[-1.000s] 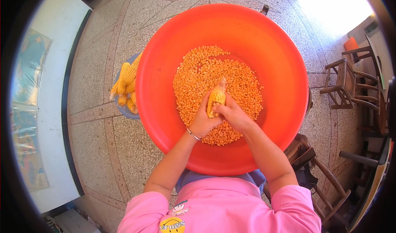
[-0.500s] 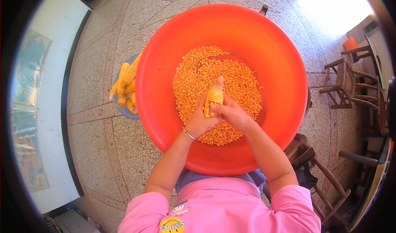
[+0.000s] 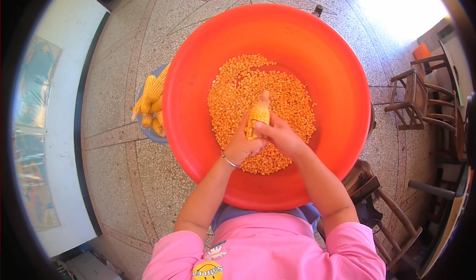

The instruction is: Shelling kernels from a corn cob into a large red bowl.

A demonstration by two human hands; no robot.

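Over the middle of a large orange-red basin (image 3: 317, 47), both my hands grip one corn cob (image 3: 260, 115). Its pale, kernel-free tip points away from me, while yellow kernels cover the part nearer my hands. My left hand (image 3: 243, 143), with a bracelet at the wrist, wraps the cob from the left and below. On the right, my right hand (image 3: 283, 137) closes on the cob with the thumb lying across its kernels. Loose corn kernels (image 3: 238, 81) spread over the basin floor beneath both hands.
Left of the basin, a blue container (image 3: 156, 137) holds several whole corn cobs (image 3: 153, 94), partly hidden by the basin's rim. Wooden chairs (image 3: 411, 99) stand at the right, and another chair (image 3: 396, 215) is close by my right elbow. A white wall (image 3: 74, 106) runs along the left.
The cob and both hands have shifted only slightly. My right thumb has moved a little up along the cob, and fewer kernel rows show below it.
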